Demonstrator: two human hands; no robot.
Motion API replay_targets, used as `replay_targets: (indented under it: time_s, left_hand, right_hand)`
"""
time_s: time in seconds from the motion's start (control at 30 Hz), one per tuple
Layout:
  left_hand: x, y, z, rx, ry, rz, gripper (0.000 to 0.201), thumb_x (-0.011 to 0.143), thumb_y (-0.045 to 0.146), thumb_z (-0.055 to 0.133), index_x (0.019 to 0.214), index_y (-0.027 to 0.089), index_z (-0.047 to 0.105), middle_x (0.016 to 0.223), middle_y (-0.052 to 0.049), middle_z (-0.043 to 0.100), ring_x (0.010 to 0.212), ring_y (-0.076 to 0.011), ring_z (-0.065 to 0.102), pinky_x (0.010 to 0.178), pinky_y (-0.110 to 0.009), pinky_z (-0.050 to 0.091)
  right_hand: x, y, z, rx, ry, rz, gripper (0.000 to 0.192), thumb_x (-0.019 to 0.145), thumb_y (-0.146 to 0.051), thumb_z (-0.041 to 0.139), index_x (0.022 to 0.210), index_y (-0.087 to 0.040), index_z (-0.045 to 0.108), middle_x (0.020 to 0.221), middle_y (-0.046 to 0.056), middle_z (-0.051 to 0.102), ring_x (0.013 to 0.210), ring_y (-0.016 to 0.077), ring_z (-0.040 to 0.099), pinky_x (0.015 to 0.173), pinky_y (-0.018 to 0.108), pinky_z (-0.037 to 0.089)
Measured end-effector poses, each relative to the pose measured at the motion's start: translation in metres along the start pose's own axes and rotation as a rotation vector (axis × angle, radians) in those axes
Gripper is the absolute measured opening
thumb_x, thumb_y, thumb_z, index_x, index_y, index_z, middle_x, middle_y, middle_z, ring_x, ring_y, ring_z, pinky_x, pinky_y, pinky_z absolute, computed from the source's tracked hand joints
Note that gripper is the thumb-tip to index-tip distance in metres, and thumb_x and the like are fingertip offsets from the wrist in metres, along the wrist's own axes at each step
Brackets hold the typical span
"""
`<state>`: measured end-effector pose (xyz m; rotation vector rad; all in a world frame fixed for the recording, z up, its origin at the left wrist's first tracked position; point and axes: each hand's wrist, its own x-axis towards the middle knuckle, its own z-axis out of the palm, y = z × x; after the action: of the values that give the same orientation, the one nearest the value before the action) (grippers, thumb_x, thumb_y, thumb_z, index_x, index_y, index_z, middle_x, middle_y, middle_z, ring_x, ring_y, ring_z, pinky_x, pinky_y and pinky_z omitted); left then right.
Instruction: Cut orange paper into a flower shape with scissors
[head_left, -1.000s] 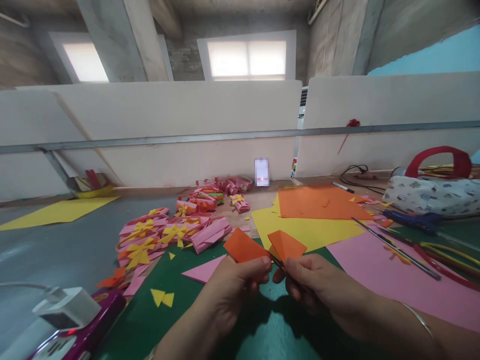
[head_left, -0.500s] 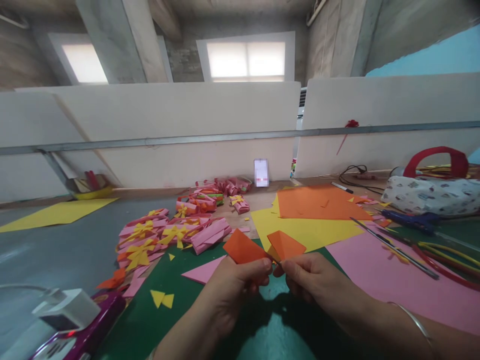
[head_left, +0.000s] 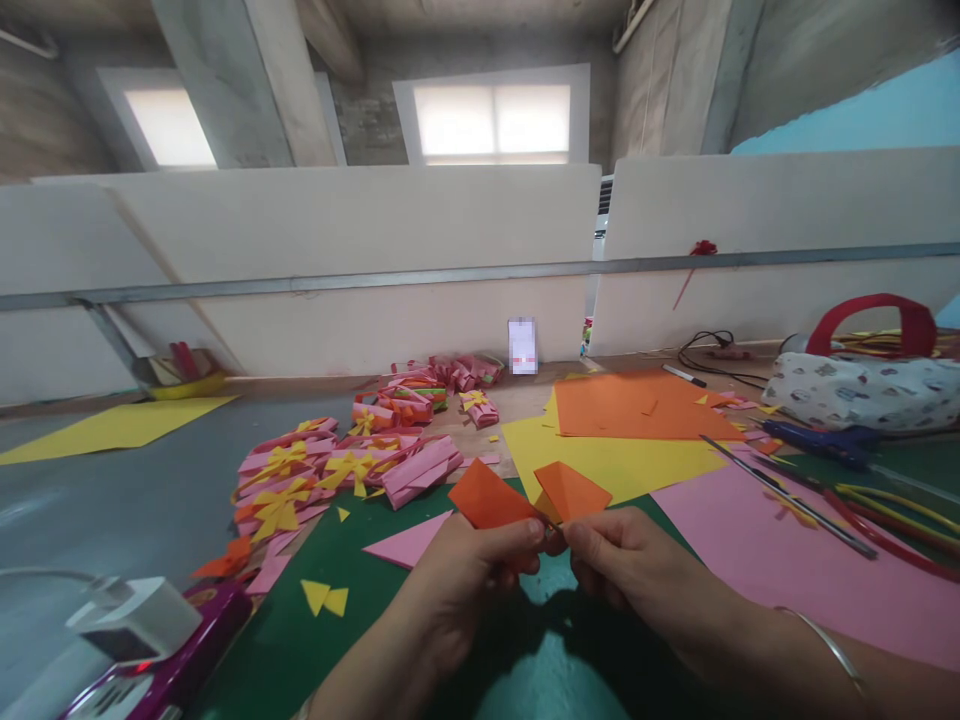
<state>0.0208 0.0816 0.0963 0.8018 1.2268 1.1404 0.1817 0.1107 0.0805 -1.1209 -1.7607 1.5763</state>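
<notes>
Between my two hands is an orange paper bow (head_left: 491, 497), its two flaps spreading left and right from a pinched middle. My left hand (head_left: 480, 565) is closed on the left side of that middle, thumb on top. My right hand (head_left: 626, 555) pinches the right side close by, fingertips nearly touching the left ones. The other fingers curl beneath and are partly hidden. Under both hands lies a green mat (head_left: 292, 650). Just behind my left hand a pink paper triangle (head_left: 405, 542) rests on the mat, and small yellow paper pieces (head_left: 325, 598) lie further left.
Folded pink papers with yellow bows (head_left: 345, 470) pile up at left. Orange (head_left: 622, 405), yellow (head_left: 615, 462) and pink sheets (head_left: 810, 560) lie ahead and right, with tweezers (head_left: 795, 500), a blue glue gun (head_left: 825, 440) and a pouch (head_left: 862, 390). A purple power strip (head_left: 217, 625) holds a white charger.
Almost nothing differs. The left flap of the orange bow and my left fingertips have shifted very slightly to the right; both hands keep their pinch.
</notes>
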Motion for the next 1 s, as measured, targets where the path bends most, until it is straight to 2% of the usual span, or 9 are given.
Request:
replay_targets:
  time_s: [0.27, 0.47, 0.77, 1.0]
  left_hand:
    - [0.003, -0.001, -0.001, 0.002, -0.030, -0.010, 0.022, 0.066, 0.015, 0.066, 0.048, 0.014, 0.054, 0.043, 0.005, 0.044, 0.043, -0.0051, 0.030, 0.045, -0.021, 0.018]
    - [0.007, -0.006, -0.003, -0.037, -0.075, -0.016, 0.013, 0.063, 0.018, 0.069, 0.057, 0.014, 0.058, 0.048, 0.004, 0.049, 0.045, -0.0060, 0.037, 0.046, -0.021, 0.019]
    - [0.006, -0.005, -0.003, -0.002, -0.078, -0.006, 0.016, 0.064, 0.018, 0.068, 0.055, 0.015, 0.056, 0.046, 0.005, 0.047, 0.044, -0.0051, 0.033, 0.045, -0.021, 0.019]
    - [0.009, -0.010, -0.003, 0.002, -0.068, -0.014, 0.011, 0.062, 0.018, 0.069, 0.057, 0.014, 0.059, 0.048, 0.005, 0.049, 0.045, -0.0057, 0.037, 0.046, -0.021, 0.021]
  right_hand:
    - [0.001, -0.002, 0.000, -0.052, 0.016, 0.015, 0.041, 0.090, -0.040, 0.047, 0.057, -0.017, 0.046, 0.052, -0.005, 0.036, 0.049, 0.0075, 0.026, 0.046, 0.024, 0.017]
    - [0.001, 0.002, 0.001, -0.037, 0.007, -0.016, 0.041, 0.092, -0.041, 0.043, 0.059, -0.017, 0.045, 0.055, -0.005, 0.037, 0.050, 0.0079, 0.027, 0.046, 0.024, 0.017]
    - [0.002, 0.003, -0.001, -0.056, 0.001, -0.014, 0.039, 0.091, -0.037, 0.046, 0.058, -0.017, 0.044, 0.053, -0.005, 0.034, 0.049, 0.0080, 0.025, 0.046, 0.025, 0.016]
    - [0.002, 0.003, 0.000, -0.039, 0.005, -0.019, 0.040, 0.091, -0.040, 0.045, 0.058, -0.017, 0.044, 0.053, -0.005, 0.034, 0.050, 0.0081, 0.025, 0.046, 0.025, 0.017]
